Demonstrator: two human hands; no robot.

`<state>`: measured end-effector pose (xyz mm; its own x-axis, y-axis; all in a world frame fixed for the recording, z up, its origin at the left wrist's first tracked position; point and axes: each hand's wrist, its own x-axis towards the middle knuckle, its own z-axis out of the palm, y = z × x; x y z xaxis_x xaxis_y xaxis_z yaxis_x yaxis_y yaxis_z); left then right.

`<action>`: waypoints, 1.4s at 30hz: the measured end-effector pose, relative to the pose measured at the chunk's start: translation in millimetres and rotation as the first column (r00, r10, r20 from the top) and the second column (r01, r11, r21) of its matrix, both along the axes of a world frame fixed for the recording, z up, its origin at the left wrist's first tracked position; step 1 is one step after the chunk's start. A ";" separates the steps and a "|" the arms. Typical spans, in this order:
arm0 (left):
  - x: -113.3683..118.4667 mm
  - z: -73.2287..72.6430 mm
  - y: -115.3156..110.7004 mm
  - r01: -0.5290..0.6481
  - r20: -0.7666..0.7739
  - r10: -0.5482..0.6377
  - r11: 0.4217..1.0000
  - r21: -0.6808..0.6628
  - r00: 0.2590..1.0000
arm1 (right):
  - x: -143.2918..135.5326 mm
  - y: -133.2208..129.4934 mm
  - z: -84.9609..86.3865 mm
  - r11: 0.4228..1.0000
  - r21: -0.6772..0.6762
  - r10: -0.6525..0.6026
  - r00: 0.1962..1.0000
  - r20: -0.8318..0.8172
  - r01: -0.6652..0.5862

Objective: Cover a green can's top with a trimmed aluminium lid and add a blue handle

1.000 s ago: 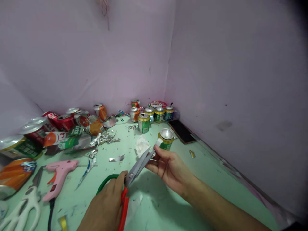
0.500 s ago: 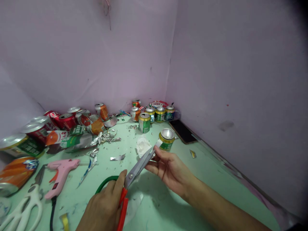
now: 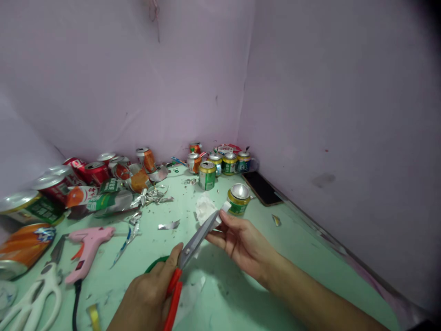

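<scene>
My left hand is wrapped round the handles of a pair of scissors, one handle red and one green. The blades lie together and point up to the right, their tips against a small pale strip. My right hand pinches that strip between thumb and fingers; whether it is paper or can metal I cannot tell. Just behind it stands a cut-down green and yellow can with a silver bowl-like top. A crumpled white tissue lies beyond the blade tips.
A pink glue gun, white scissors and several drink cans occupy the left side. Metal scraps lie mid-table. Small can pots stand at the back, with a phone along the right wall.
The scissor blades have come together from slightly apart, and my left fingers have closed in. More of the pale strip shows above my right thumb. Both hands stay in nearly the same place.
</scene>
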<state>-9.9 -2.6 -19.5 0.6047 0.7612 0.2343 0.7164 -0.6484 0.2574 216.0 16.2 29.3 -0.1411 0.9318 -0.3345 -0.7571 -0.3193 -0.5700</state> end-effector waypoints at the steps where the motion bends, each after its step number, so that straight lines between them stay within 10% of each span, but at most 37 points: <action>1: 0.5 1.9 1.6 -0.020 0.016 0.020 0.998 -0.051 1.000 | 0.0 0.4 -0.9 1.000 -0.004 -0.005 1.000 0.007 0.005; 9: 5.1 39.0 22.8 -0.662 -0.369 0.566 0.716 -0.222 0.737 | -1.1 3.9 -3.1 0.997 -0.082 -0.001 1.000 0.014 0.003; 27: -16.9 30.1 33.0 -0.653 -0.398 0.560 0.742 -0.148 0.726 | -5.1 -4.4 -6.5 0.996 0.052 0.063 0.981 0.184 -0.073; 31: -12.6 29.0 25.3 -0.552 -0.147 0.561 0.828 0.101 0.815 | -6.5 -5.3 -4.7 0.995 0.027 0.091 0.973 0.211 -0.098; 35: 6.1 24.5 7.3 -0.194 0.223 0.121 0.921 0.339 0.967 | -10.2 -8.2 -6.2 0.987 -0.002 0.158 0.967 0.201 -0.161; 42: 36.2 22.0 -16.8 0.126 0.353 -0.163 0.984 0.126 0.921 | -20.6 -16.5 -12.9 0.963 -0.044 0.269 0.947 0.173 -0.266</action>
<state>26.3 -19.4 2.5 0.5667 0.6338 0.5264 0.4836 -0.7731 0.4103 195.4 -0.2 16.3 -0.3216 0.8609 -0.3943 -0.5310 -0.5087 -0.6777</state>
